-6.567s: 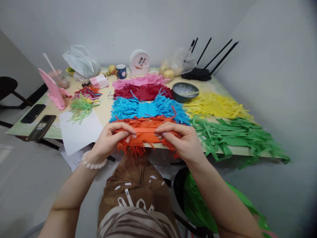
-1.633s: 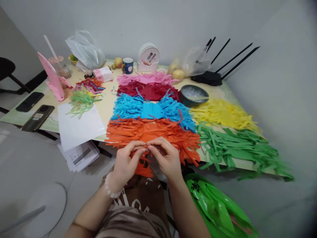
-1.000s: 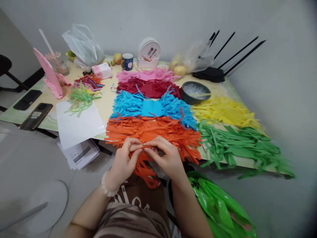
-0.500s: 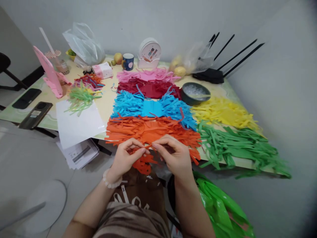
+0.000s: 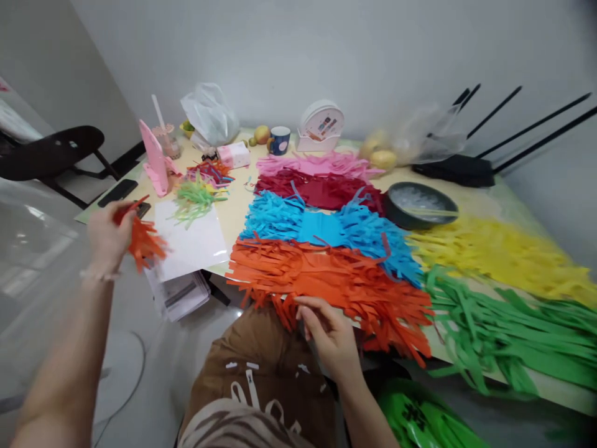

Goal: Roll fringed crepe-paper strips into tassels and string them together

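Observation:
My left hand (image 5: 108,235) is stretched out to the left, off the table's near-left corner, closed on a small bunch of orange fringed paper (image 5: 144,242). My right hand (image 5: 329,333) hangs below the table's front edge, fingers loosely curled and touching the hanging fringe of the orange paper pile (image 5: 326,280). Behind that pile lie a blue fringed pile (image 5: 321,227), a dark red one (image 5: 321,190) and a pink one (image 5: 317,165). Yellow (image 5: 494,249) and green (image 5: 513,323) fringed piles lie to the right.
White sheets (image 5: 191,239) and loose mixed strips (image 5: 198,193) lie on the table's left part, near a pink stand (image 5: 153,158) and a phone (image 5: 116,193). A dark bowl (image 5: 420,205), a mug (image 5: 280,140), plastic bags and a router stand at the back. A green bag (image 5: 420,423) sits below.
My left hand has swung away to the left with an orange fringed piece. My right hand has let go and stays at the table's front edge. My view has turned left.

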`<move>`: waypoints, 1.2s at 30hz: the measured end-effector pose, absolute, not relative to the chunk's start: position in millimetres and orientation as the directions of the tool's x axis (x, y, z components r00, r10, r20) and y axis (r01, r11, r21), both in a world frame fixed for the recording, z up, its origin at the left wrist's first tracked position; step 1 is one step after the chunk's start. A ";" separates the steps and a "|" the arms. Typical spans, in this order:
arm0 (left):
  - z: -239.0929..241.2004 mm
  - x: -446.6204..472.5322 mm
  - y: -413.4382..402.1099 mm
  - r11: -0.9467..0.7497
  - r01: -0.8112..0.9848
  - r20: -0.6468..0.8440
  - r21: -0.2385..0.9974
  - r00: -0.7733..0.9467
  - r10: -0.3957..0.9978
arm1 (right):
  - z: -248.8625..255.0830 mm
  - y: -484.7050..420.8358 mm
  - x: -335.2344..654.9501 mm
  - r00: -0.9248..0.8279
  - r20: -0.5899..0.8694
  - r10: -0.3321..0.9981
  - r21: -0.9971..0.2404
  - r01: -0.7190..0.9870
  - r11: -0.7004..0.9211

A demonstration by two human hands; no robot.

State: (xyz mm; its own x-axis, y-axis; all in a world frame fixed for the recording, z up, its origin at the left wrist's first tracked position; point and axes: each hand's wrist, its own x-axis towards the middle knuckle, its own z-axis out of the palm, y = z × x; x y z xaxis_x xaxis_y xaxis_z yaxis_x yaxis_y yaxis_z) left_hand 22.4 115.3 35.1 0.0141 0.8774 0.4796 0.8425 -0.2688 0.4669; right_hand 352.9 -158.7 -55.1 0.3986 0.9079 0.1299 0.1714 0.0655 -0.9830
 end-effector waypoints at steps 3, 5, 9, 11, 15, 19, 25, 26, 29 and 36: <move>38.5 39.7 165.6 -0.338 0.903 0.442 0.264 0.198 0.875 | -53.1 -152.5 350.8 0.364 0.197 0.910 -0.952 0.291 0.089; 23.8 71.8 180.5 -0.401 0.898 0.374 0.182 0.315 0.872 | -47.9 -149.1 354.8 0.342 0.253 0.905 -0.914 0.391 0.107; -16.4 120.9 186.2 -0.451 0.889 0.226 0.077 0.425 0.877 | -36.7 -141.2 393.1 0.352 0.370 0.860 -0.794 0.600 0.096; -25.7 126.2 184.1 -0.466 0.884 0.148 0.044 0.456 0.878 | -30.0 -131.6 425.5 0.367 0.442 0.818 -0.707 0.704 0.066; -11.6 126.9 171.1 -0.460 0.887 0.116 -0.040 0.461 0.880 | -18.0 -91.5 488.6 0.294 0.449 0.844 -0.497 0.867 -0.037; 19.2 169.6 136.3 -0.485 0.867 0.244 -0.118 0.498 0.832 | -24.2 -39.5 522.6 0.163 0.100 0.982 -0.273 0.953 -0.130; 16.5 300.6 86.7 -0.867 0.431 0.044 0.252 0.889 0.455 | -43.2 -16.3 541.1 0.013 -0.082 0.997 -0.187 0.982 -0.028; 9.7 319.1 84.2 -0.872 0.410 0.018 0.267 0.903 0.430 | -43.4 -17.8 543.4 0.012 -0.087 0.996 -0.177 0.984 -0.027; -11.1 358.3 84.3 -0.864 0.419 -0.045 0.279 0.904 0.424 | -41.4 -21.7 548.1 0.042 -0.079 0.996 -0.162 0.985 -0.054; -32.1 379.5 98.2 -0.831 0.463 -0.127 0.309 0.886 0.446 | -41.3 -16.5 551.6 0.133 -0.010 0.991 -0.221 0.966 -0.132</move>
